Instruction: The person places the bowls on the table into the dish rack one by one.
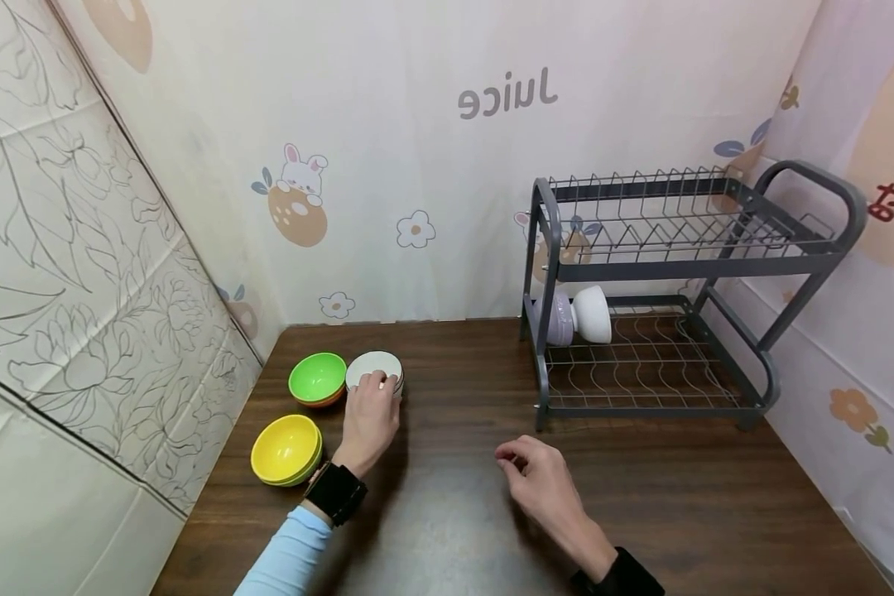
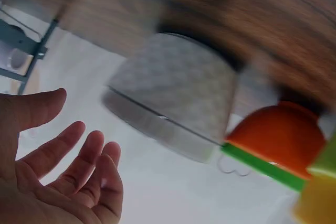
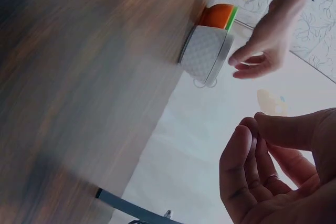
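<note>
White bowls (image 1: 372, 364) with a quilted outer side (image 2: 176, 77) stand nested on the table. My left hand (image 1: 372, 416) hovers over their near rim, its fingers loosely bent and holding nothing; the left wrist view has a gap between fingers (image 2: 79, 166) and bowl. To the left sits a green bowl (image 1: 317, 377) nested in an orange one (image 2: 281, 135). Nearer to me is a yellow bowl (image 1: 286, 448) inside a lime-green one. My right hand (image 1: 544, 484) hangs above the table's middle, thumb and fingertips close together, with nothing visible between them.
A dark two-tier dish rack (image 1: 670, 269) stands at the right back. On its lower tier, a lilac bowl (image 1: 560, 319) and a white bowl (image 1: 592, 314) rest on their sides at the left end. Printed sheets (image 1: 417, 149) close off the back and sides of the wooden table (image 1: 447, 513).
</note>
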### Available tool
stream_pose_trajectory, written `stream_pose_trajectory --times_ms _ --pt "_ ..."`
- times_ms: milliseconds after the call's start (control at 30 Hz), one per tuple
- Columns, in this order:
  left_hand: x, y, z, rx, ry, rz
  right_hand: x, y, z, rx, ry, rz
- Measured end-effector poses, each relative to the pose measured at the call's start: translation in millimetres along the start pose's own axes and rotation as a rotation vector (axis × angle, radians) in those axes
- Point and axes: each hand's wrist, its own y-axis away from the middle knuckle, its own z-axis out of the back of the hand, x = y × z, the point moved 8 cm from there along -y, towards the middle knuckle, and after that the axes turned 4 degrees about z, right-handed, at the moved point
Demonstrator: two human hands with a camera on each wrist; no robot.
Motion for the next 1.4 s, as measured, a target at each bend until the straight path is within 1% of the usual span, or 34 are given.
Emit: stream_pose_trajectory --times_ms 100,167,300,400,500,633,733,833,900,1000,1100,1200,1400 --pt "10.2 2.7 -0.5 0.023 -0.011 0.026 5 -1 -4 -0.002 -0.004 0.016" --pt "13.4 4.5 -0.8 0.037 -0.008 0.039 10 -3 -8 0.009 -0.006 0.025" --pt "17.7 6.3 -4.2 0.051 0.003 0.039 23 -12 -18 0.034 -0.006 0.062" --pt "20.2 5.3 -7.6 0.071 0.012 0.041 35 -25 -26 0.036 0.007 0.118" --pt "23.8 3.8 -9.9 0.083 0.020 0.049 47 -43 -37 0.027 0.023 0.187" --pt "29.0 2.9 -12.7 0.093 0.015 0.054 55 -67 -56 0.033 0.034 0.258" --pt "31.9 2.2 -14.0 0.095 0.012 0.051 56 -82 -71 0.052 0.043 0.283" --pt "34.0 1.4 -14.2 0.093 0.015 0.046 54 -93 -85 0.073 0.048 0.287" --pt "36.3 1.9 -14.0 0.100 0.018 0.054 52 -98 -94 0.088 0.050 0.285" --pt "36.9 2.7 -14.7 0.112 0.018 0.064 47 -100 -100 0.097 0.067 0.281" --pt "37.5 3.4 -15.4 0.113 0.016 0.067 43 -101 -103 0.102 0.085 0.280" --pt "37.1 2.8 -16.5 0.099 0.009 0.050 39 -100 -103 0.103 0.098 0.277" --pt "38.1 2.7 -18.2 0.074 -0.006 0.037 35 -98 -98 0.094 0.083 0.273"
